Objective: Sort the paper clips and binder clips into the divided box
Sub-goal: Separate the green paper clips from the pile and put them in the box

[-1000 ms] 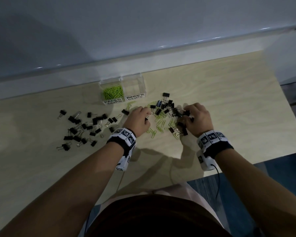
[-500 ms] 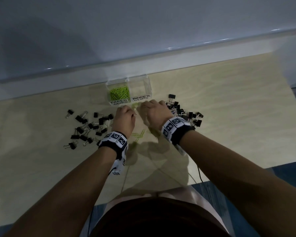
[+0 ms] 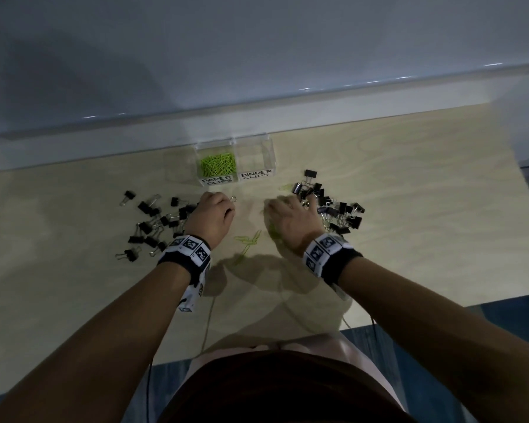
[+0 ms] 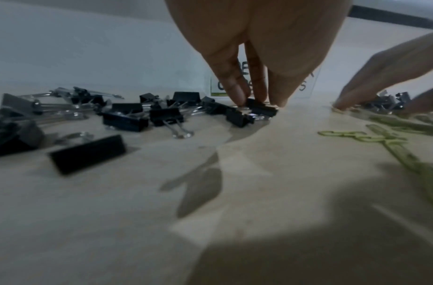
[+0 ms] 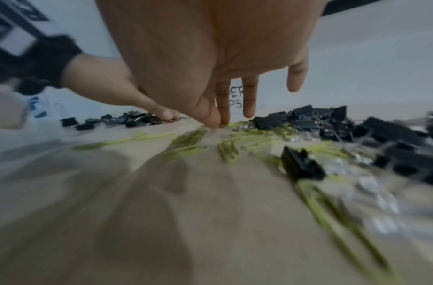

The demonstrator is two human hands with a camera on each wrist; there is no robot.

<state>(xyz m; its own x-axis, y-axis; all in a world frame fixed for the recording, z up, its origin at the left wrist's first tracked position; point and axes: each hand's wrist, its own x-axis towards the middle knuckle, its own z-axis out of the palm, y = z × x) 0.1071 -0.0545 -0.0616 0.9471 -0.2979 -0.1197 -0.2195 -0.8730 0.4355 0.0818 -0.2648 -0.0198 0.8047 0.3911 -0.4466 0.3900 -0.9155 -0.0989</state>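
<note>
The clear divided box [image 3: 235,148] stands at the back; its PAPER CLIPS half holds green paper clips [image 3: 217,163], and its BINDER CLIPS half [image 3: 255,157] looks empty. My left hand [image 3: 223,206] is at the right edge of the left pile of black binder clips [image 3: 156,221]. In the left wrist view its straight fingertips [image 4: 237,96] touch one binder clip [image 4: 261,110] that lies on the table. My right hand [image 3: 275,206] lies flat beside the right binder clip pile [image 3: 333,206]. In the right wrist view its fingertips [image 5: 211,120] press on loose green paper clips [image 5: 259,135].
A few green paper clips [image 3: 248,239] lie on the wooden table [image 3: 409,224] between my wrists. A pale wall ledge [image 3: 104,141] runs behind the box. The table's front edge [image 3: 440,300] is near my body, with blue floor beyond.
Both hands came together in front of the box, then drew apart. The left went to the left binder clip pile and the right to the right pile.
</note>
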